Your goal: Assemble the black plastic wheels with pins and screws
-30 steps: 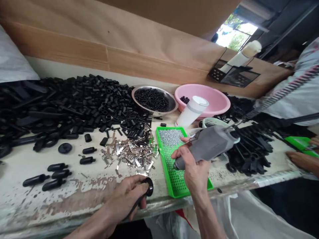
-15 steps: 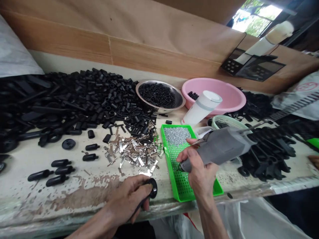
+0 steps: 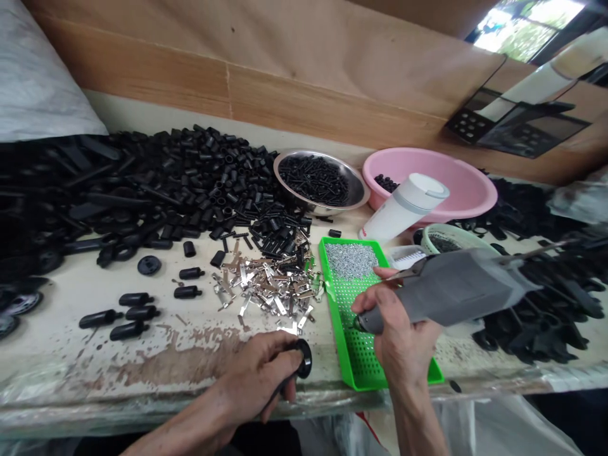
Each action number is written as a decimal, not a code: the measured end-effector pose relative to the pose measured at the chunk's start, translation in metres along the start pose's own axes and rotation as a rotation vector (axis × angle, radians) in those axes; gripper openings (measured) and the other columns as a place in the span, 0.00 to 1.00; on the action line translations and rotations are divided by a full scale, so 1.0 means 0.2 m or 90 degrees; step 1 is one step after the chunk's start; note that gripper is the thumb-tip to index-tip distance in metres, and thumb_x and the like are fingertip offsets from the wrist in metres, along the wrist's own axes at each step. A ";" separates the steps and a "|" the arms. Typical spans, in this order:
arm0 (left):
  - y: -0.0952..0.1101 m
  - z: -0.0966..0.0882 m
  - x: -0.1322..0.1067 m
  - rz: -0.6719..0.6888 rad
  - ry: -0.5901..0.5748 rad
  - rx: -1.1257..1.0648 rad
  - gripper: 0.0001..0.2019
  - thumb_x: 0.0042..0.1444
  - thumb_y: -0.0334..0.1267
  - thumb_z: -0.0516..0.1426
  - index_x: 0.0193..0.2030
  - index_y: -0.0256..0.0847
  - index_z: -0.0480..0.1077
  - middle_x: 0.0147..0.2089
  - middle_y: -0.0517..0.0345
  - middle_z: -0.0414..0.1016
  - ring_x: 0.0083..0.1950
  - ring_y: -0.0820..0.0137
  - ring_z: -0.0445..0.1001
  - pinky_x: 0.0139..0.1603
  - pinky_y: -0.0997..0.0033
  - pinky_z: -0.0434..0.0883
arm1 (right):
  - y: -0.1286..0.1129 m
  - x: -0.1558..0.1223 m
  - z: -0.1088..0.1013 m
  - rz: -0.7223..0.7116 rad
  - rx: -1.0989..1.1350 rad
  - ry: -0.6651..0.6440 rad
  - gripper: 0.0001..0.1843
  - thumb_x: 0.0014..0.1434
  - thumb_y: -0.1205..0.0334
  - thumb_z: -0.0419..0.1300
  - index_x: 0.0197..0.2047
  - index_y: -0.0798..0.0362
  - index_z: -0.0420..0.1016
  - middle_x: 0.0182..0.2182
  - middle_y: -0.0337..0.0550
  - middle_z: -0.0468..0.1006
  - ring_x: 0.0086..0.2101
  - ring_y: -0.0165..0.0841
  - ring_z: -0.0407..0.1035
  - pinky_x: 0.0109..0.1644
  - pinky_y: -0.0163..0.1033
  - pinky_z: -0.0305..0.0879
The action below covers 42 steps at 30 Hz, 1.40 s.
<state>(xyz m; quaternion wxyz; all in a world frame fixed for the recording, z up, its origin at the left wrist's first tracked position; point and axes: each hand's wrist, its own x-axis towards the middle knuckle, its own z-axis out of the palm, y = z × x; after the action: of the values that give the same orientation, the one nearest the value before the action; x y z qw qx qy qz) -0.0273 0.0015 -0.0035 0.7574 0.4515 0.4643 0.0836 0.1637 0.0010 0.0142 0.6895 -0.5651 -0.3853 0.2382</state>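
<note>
My left hand (image 3: 263,373) is closed around a black plastic part with a round, disc-like end (image 3: 304,358), low over the table's front edge. The rest of that part is mostly hidden by my fingers and palm. In my right hand (image 3: 396,323) is a grey power screwdriver (image 3: 456,285), held level with its tip end pointing left. It hovers over a green perforated tray (image 3: 338,329), whose far end holds a heap of small silver screws (image 3: 351,261). Beside the tray, left of my right hand, lies a pile of thin metal clips (image 3: 273,288).
A large heap of black plastic pieces (image 3: 190,183) covers the back left. Several black handle-like pieces (image 3: 142,312) lie at the left front. Behind the tray stand a steel bowl (image 3: 358,199), a white bottle (image 3: 403,206) and a pink basin (image 3: 470,183). More black parts (image 3: 536,316) lie right.
The view has swung slightly left, so the table's things appear farther right. Both hands keep their grips and stay in nearly the same place over the table.
</note>
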 end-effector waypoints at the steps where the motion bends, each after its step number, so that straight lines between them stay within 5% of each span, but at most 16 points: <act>1: 0.00 0.00 0.00 0.002 -0.001 -0.005 0.16 0.57 0.50 0.53 0.39 0.38 0.69 0.22 0.65 0.70 0.13 0.82 0.55 0.14 0.80 0.48 | -0.03 0.00 0.00 -0.008 0.007 0.001 0.15 0.54 0.58 0.65 0.43 0.57 0.73 0.18 0.33 0.71 0.20 0.32 0.68 0.28 0.40 0.63; 5: 0.01 0.00 -0.01 0.005 -0.011 -0.024 0.14 0.58 0.46 0.52 0.41 0.38 0.70 0.21 0.65 0.69 0.13 0.82 0.54 0.14 0.80 0.48 | -0.16 0.00 0.05 -0.020 0.102 0.005 0.09 0.54 0.62 0.63 0.39 0.53 0.74 0.17 0.32 0.70 0.19 0.30 0.66 0.24 0.37 0.64; 9: 0.01 0.00 -0.01 0.017 -0.017 -0.038 0.14 0.58 0.45 0.52 0.40 0.37 0.70 0.21 0.66 0.68 0.12 0.82 0.54 0.13 0.80 0.49 | -0.23 -0.08 0.13 0.033 0.212 -0.084 0.16 0.52 0.53 0.64 0.41 0.52 0.74 0.17 0.32 0.69 0.18 0.30 0.65 0.22 0.36 0.63; 15: 0.05 0.01 -0.02 0.019 0.000 -0.024 0.14 0.58 0.44 0.52 0.39 0.36 0.70 0.20 0.66 0.65 0.12 0.82 0.52 0.13 0.80 0.51 | -0.19 -0.20 0.22 0.038 0.205 -0.135 0.15 0.56 0.53 0.63 0.45 0.48 0.74 0.20 0.32 0.71 0.21 0.30 0.67 0.27 0.38 0.64; 36: 0.02 0.01 0.00 0.049 -0.007 0.012 0.14 0.57 0.49 0.52 0.32 0.39 0.66 0.18 0.68 0.60 0.14 0.80 0.50 0.13 0.80 0.50 | -0.08 -0.22 0.22 0.036 0.129 -0.206 0.09 0.57 0.57 0.58 0.42 0.49 0.69 0.17 0.30 0.68 0.18 0.29 0.66 0.23 0.38 0.62; 42: 0.02 0.01 -0.01 0.017 0.002 0.044 0.16 0.58 0.50 0.51 0.36 0.38 0.69 0.19 0.67 0.61 0.16 0.80 0.51 0.15 0.80 0.50 | -0.12 -0.03 0.08 0.019 0.123 -0.043 0.13 0.56 0.57 0.61 0.43 0.51 0.71 0.18 0.29 0.67 0.17 0.28 0.64 0.22 0.36 0.60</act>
<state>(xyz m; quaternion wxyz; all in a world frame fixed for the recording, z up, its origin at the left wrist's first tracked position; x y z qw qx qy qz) -0.0250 0.0013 0.0007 0.7395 0.4834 0.4620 0.0779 0.1447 -0.0004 0.0375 0.7238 -0.4935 -0.3749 0.3035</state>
